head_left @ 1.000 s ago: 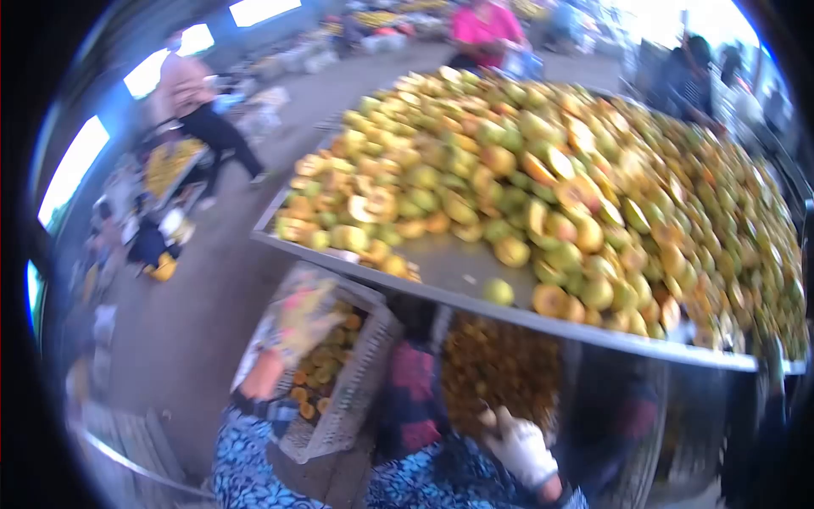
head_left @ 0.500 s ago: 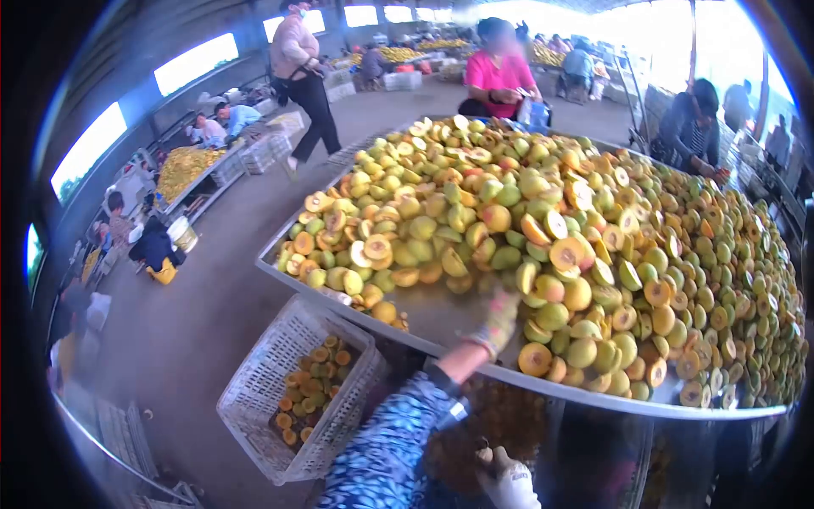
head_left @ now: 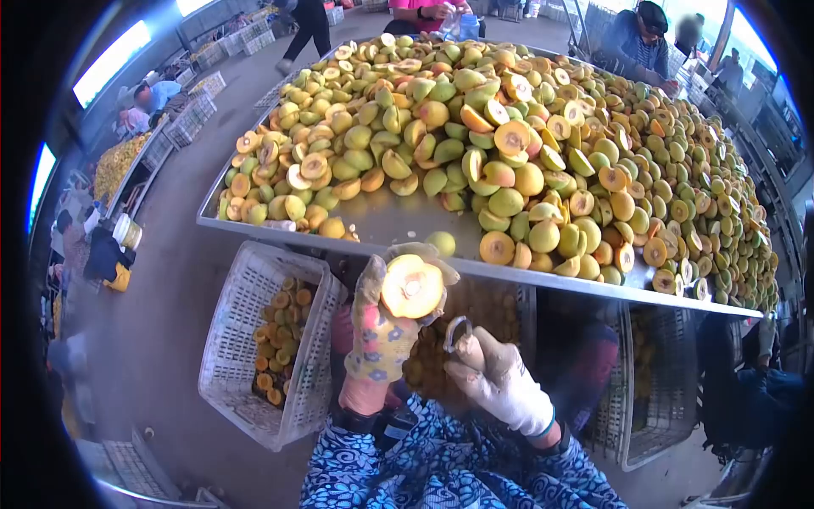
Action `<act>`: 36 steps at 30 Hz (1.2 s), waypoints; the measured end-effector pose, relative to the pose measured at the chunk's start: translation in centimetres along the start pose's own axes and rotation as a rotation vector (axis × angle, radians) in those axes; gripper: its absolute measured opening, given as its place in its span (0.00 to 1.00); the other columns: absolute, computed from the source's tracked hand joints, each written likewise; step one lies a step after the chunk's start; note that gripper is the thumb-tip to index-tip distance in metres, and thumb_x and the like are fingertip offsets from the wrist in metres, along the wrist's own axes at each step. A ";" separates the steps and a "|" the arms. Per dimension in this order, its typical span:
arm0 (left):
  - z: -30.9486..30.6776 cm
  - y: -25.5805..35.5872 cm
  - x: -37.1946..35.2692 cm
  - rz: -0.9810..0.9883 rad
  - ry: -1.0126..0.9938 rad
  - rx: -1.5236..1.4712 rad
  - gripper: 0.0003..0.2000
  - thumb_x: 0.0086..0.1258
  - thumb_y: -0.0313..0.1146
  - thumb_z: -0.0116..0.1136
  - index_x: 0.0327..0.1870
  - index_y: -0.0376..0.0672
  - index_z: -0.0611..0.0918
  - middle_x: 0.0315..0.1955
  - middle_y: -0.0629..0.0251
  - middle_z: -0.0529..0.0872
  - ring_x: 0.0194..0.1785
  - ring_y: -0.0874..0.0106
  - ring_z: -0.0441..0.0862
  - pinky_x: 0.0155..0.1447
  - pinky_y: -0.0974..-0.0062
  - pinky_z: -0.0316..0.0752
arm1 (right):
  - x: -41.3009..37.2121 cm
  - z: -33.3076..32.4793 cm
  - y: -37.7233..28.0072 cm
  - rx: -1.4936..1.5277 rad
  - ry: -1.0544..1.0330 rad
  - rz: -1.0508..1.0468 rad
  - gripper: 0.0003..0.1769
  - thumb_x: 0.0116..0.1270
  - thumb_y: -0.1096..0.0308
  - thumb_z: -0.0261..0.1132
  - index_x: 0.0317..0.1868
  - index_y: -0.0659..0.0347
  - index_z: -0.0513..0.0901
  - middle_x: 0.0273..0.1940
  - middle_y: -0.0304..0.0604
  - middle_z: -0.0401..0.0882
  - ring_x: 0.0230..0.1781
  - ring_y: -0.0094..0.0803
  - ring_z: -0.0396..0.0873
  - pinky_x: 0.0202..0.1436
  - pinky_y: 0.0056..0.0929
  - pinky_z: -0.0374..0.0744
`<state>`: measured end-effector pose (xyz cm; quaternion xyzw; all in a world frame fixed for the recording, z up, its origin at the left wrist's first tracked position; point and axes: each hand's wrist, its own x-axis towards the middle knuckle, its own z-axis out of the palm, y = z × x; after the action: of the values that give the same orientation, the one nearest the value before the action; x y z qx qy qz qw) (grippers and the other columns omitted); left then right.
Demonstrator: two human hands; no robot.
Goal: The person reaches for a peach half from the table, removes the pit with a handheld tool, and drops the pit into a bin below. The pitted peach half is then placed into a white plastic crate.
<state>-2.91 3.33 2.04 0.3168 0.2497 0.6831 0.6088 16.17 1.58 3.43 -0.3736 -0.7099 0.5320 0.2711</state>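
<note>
My left hand, in a flower-patterned glove, holds up a peach half with its cut face and central stone toward me. A white glove covers my right hand, which is closed around a small pitting tool with a curved metal loop. The loop is just right of the peach half, apart from it. Beyond both hands, a heap of cut peaches covers much of the metal-edged table. A single peach piece lies by the near edge.
Left below the table stands a white plastic crate holding peach halves. More fruit lies below my hands. Another crate is under the table at right. Across the table are a person in pink and a person in dark clothing.
My left hand has drawn back from the heap, now with a peach half in it. My right hand has risen toward it with the loop tool. The view has tilted down.
</note>
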 end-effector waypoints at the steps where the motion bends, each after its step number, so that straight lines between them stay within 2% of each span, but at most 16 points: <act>1: 0.2 -0.3 -0.6 -0.009 0.003 -0.008 0.31 0.79 0.59 0.40 0.58 0.36 0.77 0.44 0.50 0.87 0.39 0.68 0.84 0.43 0.75 0.79 | 0.3 0.1 -0.6 0.004 0.009 -0.080 0.12 0.70 0.64 0.65 0.41 0.63 0.73 0.26 0.54 0.76 0.25 0.49 0.77 0.31 0.37 0.75; 3: 0.5 -0.7 -1.7 0.061 0.086 0.076 0.29 0.79 0.57 0.40 0.56 0.35 0.77 0.45 0.47 0.86 0.45 0.65 0.85 0.51 0.72 0.79 | 0.6 0.6 -1.4 -0.005 0.005 -0.099 0.12 0.71 0.63 0.65 0.41 0.63 0.74 0.26 0.54 0.77 0.26 0.50 0.80 0.31 0.37 0.76; 4: 0.3 -0.8 -2.3 0.071 0.081 0.050 0.28 0.78 0.56 0.43 0.55 0.35 0.77 0.46 0.46 0.85 0.50 0.62 0.84 0.57 0.69 0.78 | 0.7 1.0 -1.7 0.030 0.010 -0.077 0.11 0.69 0.65 0.65 0.42 0.64 0.75 0.26 0.51 0.77 0.25 0.45 0.79 0.32 0.35 0.75; 5: 0.4 -0.8 -2.8 0.069 0.085 0.047 0.28 0.78 0.56 0.43 0.55 0.35 0.77 0.46 0.46 0.85 0.50 0.62 0.84 0.57 0.69 0.78 | 0.7 1.3 -1.9 0.064 0.014 -0.057 0.11 0.67 0.68 0.66 0.44 0.64 0.76 0.27 0.49 0.78 0.25 0.40 0.77 0.34 0.34 0.75; 7: 0.7 -0.6 -3.7 0.074 0.098 0.044 0.27 0.77 0.56 0.46 0.55 0.36 0.77 0.48 0.46 0.85 0.50 0.64 0.84 0.57 0.70 0.78 | 0.8 2.0 -1.2 0.051 0.005 -0.079 0.11 0.67 0.68 0.66 0.45 0.64 0.77 0.29 0.51 0.80 0.28 0.41 0.79 0.36 0.33 0.76; 9: 0.6 -0.6 -4.3 0.065 0.107 0.043 0.27 0.76 0.56 0.47 0.54 0.36 0.77 0.48 0.47 0.85 0.50 0.65 0.83 0.57 0.70 0.77 | 0.8 2.7 -0.7 0.034 0.033 -0.137 0.14 0.72 0.61 0.66 0.42 0.64 0.74 0.26 0.55 0.78 0.26 0.50 0.80 0.31 0.37 0.76; 11: 0.7 -0.6 -4.8 0.058 0.113 0.045 0.27 0.75 0.55 0.49 0.54 0.36 0.77 0.49 0.47 0.84 0.50 0.66 0.83 0.57 0.71 0.77 | 0.6 3.0 -0.5 0.074 0.005 -0.095 0.14 0.71 0.61 0.66 0.42 0.64 0.74 0.26 0.55 0.78 0.26 0.51 0.80 0.31 0.37 0.76; 13: 1.0 -0.8 -5.0 0.146 0.110 0.197 0.26 0.74 0.53 0.49 0.54 0.36 0.78 0.50 0.49 0.84 0.49 0.68 0.83 0.56 0.73 0.76 | 0.6 3.1 -0.5 0.110 -0.021 -0.059 0.15 0.71 0.61 0.66 0.42 0.64 0.74 0.26 0.55 0.78 0.26 0.52 0.80 0.31 0.37 0.76; 16: 0.7 -0.9 -5.1 0.218 0.094 0.281 0.24 0.73 0.51 0.49 0.52 0.37 0.78 0.49 0.52 0.84 0.48 0.70 0.81 0.54 0.74 0.75 | 0.4 3.0 -0.7 0.118 -0.074 -0.022 0.14 0.71 0.61 0.66 0.42 0.64 0.74 0.27 0.54 0.78 0.27 0.48 0.80 0.33 0.37 0.77; 21: 1.8 -1.5 -5.4 0.366 0.169 0.428 0.21 0.73 0.49 0.47 0.49 0.37 0.78 0.44 0.58 0.82 0.46 0.72 0.78 0.51 0.73 0.74 | 0.2 2.9 -0.5 0.250 -0.151 0.057 0.15 0.72 0.61 0.65 0.46 0.65 0.76 0.30 0.48 0.79 0.30 0.32 0.78 0.37 0.34 0.77; 23: 1.5 -1.8 -5.4 0.424 0.179 0.526 0.19 0.72 0.46 0.46 0.48 0.38 0.79 0.43 0.58 0.83 0.45 0.71 0.78 0.51 0.72 0.74 | 0.2 2.7 -0.6 0.257 -0.177 0.056 0.15 0.73 0.61 0.64 0.46 0.66 0.76 0.30 0.47 0.79 0.29 0.31 0.77 0.36 0.33 0.77; 27: 1.4 -2.0 -5.2 0.376 0.220 0.552 0.17 0.71 0.42 0.47 0.47 0.38 0.79 0.42 0.57 0.83 0.46 0.70 0.78 0.51 0.71 0.74 | 0.3 2.4 -0.8 0.301 -0.215 0.050 0.16 0.74 0.59 0.62 0.47 0.66 0.76 0.29 0.44 0.78 0.30 0.29 0.77 0.37 0.33 0.77; 28: 1.0 -2.2 -4.9 0.439 0.180 0.590 0.16 0.71 0.41 0.47 0.47 0.38 0.79 0.42 0.57 0.84 0.46 0.70 0.78 0.51 0.70 0.74 | 0.3 2.1 -1.1 0.301 -0.216 0.049 0.16 0.74 0.59 0.62 0.47 0.66 0.76 0.29 0.44 0.78 0.30 0.29 0.77 0.37 0.33 0.77; 30: 0.7 -2.5 -4.6 0.495 0.139 0.628 0.15 0.71 0.41 0.47 0.47 0.38 0.79 0.42 0.56 0.84 0.46 0.69 0.78 0.51 0.69 0.74 | 0.2 1.2 -1.8 0.412 -0.354 0.308 0.17 0.75 0.58 0.62 0.47 0.66 0.76 0.29 0.41 0.79 0.27 0.25 0.75 0.33 0.29 0.76; 34: 0.8 -2.4 -3.9 0.610 0.079 0.749 0.15 0.71 0.40 0.48 0.46 0.38 0.79 0.41 0.56 0.84 0.43 0.69 0.79 0.49 0.69 0.74 | 0.6 1.0 -0.6 0.515 -0.395 0.334 0.17 0.75 0.58 0.62 0.49 0.66 0.76 0.28 0.38 0.78 0.23 0.20 0.72 0.28 0.24 0.73; 36: 1.0 -2.1 -3.8 0.617 0.082 0.757 0.15 0.71 0.40 0.48 0.46 0.38 0.79 0.39 0.57 0.84 0.41 0.69 0.79 0.48 0.70 0.74 | 1.1 1.8 1.9 0.358 -0.327 -0.041 0.17 0.75 0.57 0.61 0.50 0.65 0.77 0.27 0.36 0.77 0.19 0.18 0.71 0.24 0.23 0.71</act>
<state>-0.55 -0.17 0.73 0.5477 0.3987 0.7050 0.2097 14.65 1.77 1.10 -0.2141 -0.6460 0.6972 0.2252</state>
